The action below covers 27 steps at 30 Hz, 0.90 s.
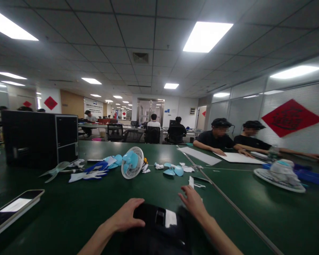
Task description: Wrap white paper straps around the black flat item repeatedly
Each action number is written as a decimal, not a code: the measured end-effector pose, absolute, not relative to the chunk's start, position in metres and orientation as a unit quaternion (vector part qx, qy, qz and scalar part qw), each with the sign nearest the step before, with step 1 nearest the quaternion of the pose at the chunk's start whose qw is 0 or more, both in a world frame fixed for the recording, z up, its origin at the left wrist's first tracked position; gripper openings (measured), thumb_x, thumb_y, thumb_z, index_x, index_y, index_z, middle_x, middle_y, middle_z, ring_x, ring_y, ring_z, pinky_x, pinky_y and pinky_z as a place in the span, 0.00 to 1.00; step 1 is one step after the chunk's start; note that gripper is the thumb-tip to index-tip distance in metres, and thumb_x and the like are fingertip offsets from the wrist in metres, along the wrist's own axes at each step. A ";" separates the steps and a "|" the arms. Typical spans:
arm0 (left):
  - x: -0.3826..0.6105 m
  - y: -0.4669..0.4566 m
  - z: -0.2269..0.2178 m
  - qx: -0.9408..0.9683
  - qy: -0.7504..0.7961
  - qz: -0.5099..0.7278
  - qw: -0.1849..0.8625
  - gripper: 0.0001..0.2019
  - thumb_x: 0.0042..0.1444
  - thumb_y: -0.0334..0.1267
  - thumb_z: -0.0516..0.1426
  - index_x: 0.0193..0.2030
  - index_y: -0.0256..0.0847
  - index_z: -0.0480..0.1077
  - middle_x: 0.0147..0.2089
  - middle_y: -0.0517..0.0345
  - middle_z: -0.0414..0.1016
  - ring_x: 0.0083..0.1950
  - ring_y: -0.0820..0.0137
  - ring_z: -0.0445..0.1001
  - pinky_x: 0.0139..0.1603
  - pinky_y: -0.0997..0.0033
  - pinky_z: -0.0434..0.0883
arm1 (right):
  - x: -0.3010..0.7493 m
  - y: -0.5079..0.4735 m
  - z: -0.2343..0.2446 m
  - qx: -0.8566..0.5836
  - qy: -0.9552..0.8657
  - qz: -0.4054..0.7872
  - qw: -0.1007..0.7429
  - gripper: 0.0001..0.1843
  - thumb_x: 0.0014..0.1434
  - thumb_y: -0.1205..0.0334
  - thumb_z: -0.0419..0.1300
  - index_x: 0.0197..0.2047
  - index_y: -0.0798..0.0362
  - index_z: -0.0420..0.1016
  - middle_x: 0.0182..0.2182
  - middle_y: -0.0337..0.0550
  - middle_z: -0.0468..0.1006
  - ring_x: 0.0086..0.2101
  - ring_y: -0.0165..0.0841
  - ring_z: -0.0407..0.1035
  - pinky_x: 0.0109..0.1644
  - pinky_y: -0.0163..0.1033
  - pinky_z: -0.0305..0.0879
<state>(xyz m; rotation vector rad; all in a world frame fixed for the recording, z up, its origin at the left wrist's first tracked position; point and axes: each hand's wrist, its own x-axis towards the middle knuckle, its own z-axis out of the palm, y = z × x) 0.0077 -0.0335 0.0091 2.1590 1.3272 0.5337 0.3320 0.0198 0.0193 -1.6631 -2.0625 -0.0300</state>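
Item: one black object (151,239), lying on the green table (101,216) at the near edge of our view, between our two hands. Left hand (127,214): thumb and fingers parted at the object's upper left edge, perhaps touching, not closed around it. Right hand (193,201): fingers loosely spread beyond the right side, grasping nothing; contact there appears absent. Handling note: we would judge it best to steady the piece with both palms on opposite sides, pressure even, fingertips off the recess, since the smooth shell may slip. We should also keep the right fingers clear of the white strip (191,182) just beyond them. Appearance: glossy, dark, rounded at the far end; a small rectangular recess (160,216) near the top; a bright white patch (171,218) beside it, label or reflection, we cannot tell; lower portion cut off by the frame.
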 end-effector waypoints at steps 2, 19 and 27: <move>0.011 -0.035 0.013 0.805 0.495 0.187 0.268 0.45 0.41 0.57 0.63 0.65 0.42 0.57 0.68 0.50 0.56 0.67 0.58 0.54 0.68 0.61 0.51 | 0.354 0.033 0.015 -0.646 -0.728 -0.027 0.227 0.14 0.60 0.61 0.55 0.47 0.58 0.71 0.46 0.55 0.73 0.43 0.39 0.70 0.48 0.38 0.62; -0.004 -0.038 0.025 0.784 0.548 0.194 0.218 0.37 0.37 0.58 0.63 0.55 0.42 0.68 0.55 0.50 0.66 0.56 0.55 0.64 0.58 0.58 0.62 | 0.374 0.048 0.002 -0.712 -0.683 -0.039 0.161 0.12 0.62 0.63 0.49 0.40 0.59 0.72 0.40 0.57 0.76 0.40 0.40 0.72 0.40 0.38 0.59; -0.009 -0.032 0.017 0.774 0.558 0.199 0.225 0.41 0.37 0.60 0.62 0.59 0.43 0.65 0.59 0.49 0.64 0.59 0.54 0.62 0.60 0.57 0.61 | 0.378 0.048 0.009 -0.732 -0.658 -0.029 0.175 0.11 0.58 0.69 0.50 0.35 0.58 0.74 0.37 0.56 0.79 0.38 0.39 0.74 0.36 0.37 0.59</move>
